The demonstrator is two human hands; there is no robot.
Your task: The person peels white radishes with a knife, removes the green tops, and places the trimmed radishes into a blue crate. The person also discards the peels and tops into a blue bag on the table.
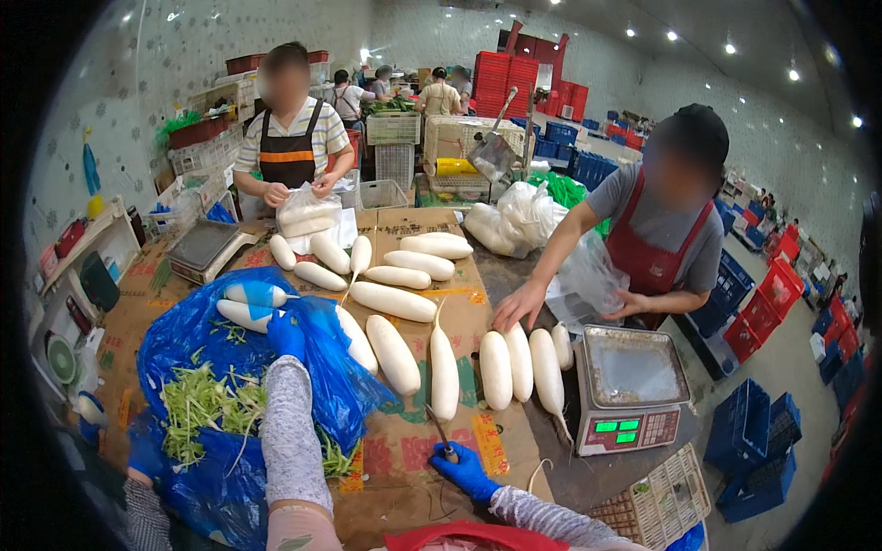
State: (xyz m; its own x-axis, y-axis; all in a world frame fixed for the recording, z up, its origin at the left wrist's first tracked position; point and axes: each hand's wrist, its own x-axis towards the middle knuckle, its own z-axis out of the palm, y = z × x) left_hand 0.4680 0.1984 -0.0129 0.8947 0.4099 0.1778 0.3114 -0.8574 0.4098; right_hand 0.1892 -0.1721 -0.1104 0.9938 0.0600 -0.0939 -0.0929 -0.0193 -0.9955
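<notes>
While the left hand (286,334) (blue-gloved, arm stretched forward) reaches with fingers curled into the blue bag (184,340) toward a white radish (243,315), the right hand (462,469) clamps a knife (441,433) beside that bag.

Cardboard-covered table (404,441); white radishes (395,354), blue plastic sheet (184,340) with green trimmings (197,409), two scales (629,386), knife (439,432)

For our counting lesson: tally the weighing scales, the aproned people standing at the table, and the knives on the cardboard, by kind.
Weighing scales: 2
Aproned people at the table: 2
Knives: 1
Total: 5
</notes>
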